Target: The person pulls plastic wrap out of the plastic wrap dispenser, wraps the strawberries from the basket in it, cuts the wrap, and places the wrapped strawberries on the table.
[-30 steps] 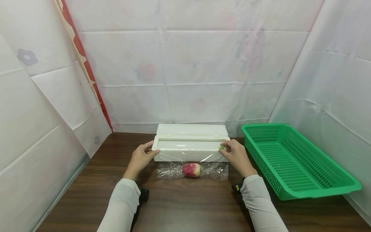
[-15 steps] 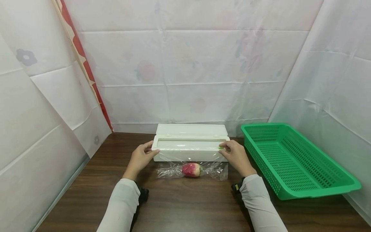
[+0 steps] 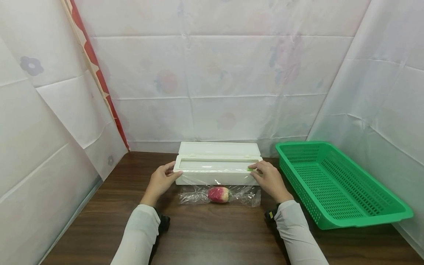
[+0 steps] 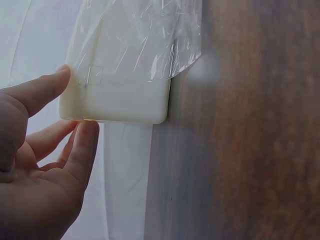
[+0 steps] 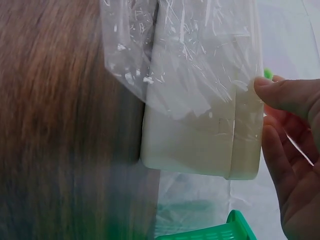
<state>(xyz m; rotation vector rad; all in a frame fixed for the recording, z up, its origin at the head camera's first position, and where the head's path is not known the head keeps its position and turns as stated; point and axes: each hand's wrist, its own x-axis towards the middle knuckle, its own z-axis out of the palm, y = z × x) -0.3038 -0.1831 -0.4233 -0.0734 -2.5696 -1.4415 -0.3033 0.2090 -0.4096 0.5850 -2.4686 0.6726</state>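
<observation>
A white cling film dispenser (image 3: 215,179) stands across the table with its lid (image 3: 219,148) raised at the back. My left hand (image 3: 161,180) grips its left corner, thumb on the front edge and fingers at the end. At the right, my right hand (image 3: 269,181) pinches the small green slider (image 3: 250,169) on the front edge. Clear cling film (image 4: 150,45) hangs from that edge down the front. Its lower part (image 3: 193,195) lies on the table, wrapped around a red and cream fruit-like piece (image 3: 218,194) with bunched film on both sides.
A green perforated plastic basket (image 3: 364,223) sits at the right of the brown wooden table (image 3: 212,235). Pale patterned sheets (image 3: 212,73) enclose the back and sides, with a red and cream strip (image 3: 99,77) at the left.
My right hand has shifted slightly left along the dispenser's front edge together with the green slider. The left hand, the dispenser and the wrapped piece stay in place.
</observation>
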